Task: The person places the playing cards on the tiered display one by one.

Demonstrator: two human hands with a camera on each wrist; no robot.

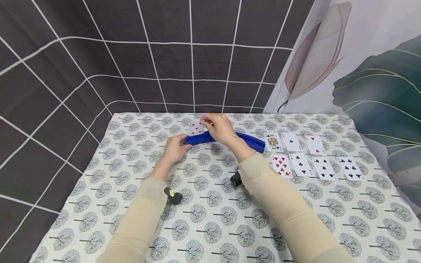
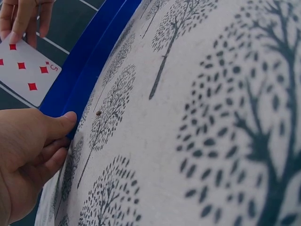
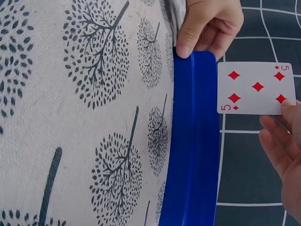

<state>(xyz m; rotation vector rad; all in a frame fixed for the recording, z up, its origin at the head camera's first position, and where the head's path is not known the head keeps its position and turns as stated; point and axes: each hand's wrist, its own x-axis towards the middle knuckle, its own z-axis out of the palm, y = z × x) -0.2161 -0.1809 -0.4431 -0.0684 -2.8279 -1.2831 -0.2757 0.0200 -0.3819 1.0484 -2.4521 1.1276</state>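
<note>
A curved blue card holder (image 1: 200, 138) stands on the table, with a groove running along it. My left hand (image 1: 175, 148) grips its left end between thumb and fingers, as the left wrist view also shows with the thumb (image 2: 66, 123) on the blue front. The right hand (image 1: 219, 128) pinches the five of diamonds (image 3: 256, 87) by a corner, thumb on its face. That card is upright at the holder's left part; whether its lower edge sits in the groove I cannot tell. The right hand and wrist hide the holder's middle in the head view.
Right of the holder, face-up cards lie in two rows. The back row has a king of clubs (image 1: 272, 141), an ace of clubs (image 1: 291, 141) and a two of hearts (image 1: 314, 145); the front row includes a heart card (image 1: 281, 166). A dark grid-patterned curtain (image 1: 171, 62) hangs behind the table.
</note>
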